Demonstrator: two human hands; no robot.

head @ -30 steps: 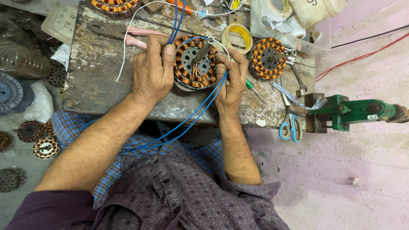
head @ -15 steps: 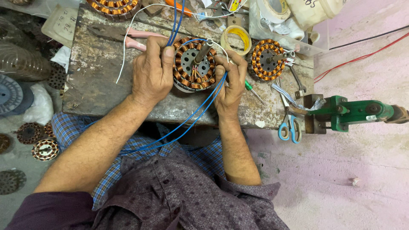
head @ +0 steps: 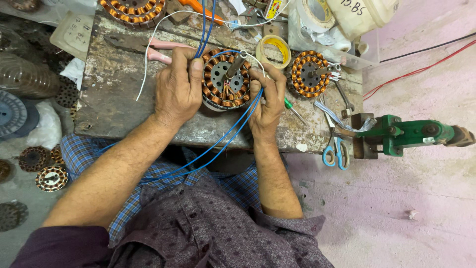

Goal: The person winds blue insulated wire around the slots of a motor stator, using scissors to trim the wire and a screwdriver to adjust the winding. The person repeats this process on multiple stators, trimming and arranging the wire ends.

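Fingers of left hand [head: 177, 92] and right hand [head: 265, 101] partly hide wound stator [head: 224, 79].

The stator [head: 224, 79] is showing glossy copper windings around dull grey metal. The table [head: 119, 99] is looking rough and rusty, while the blue wires [head: 218, 144] are gleaming in smooth plastic.

Bench centre: wound stator [head: 224, 79] on the workbench [head: 119, 89], between left hand [head: 176, 89] and right hand [head: 265, 101].
Right of it: tape roll [head: 273, 50], then second stator [head: 309, 73].
Right edge: scissors [head: 335, 149], vise [head: 401, 134].
Far edge: third stator [head: 131, 10].
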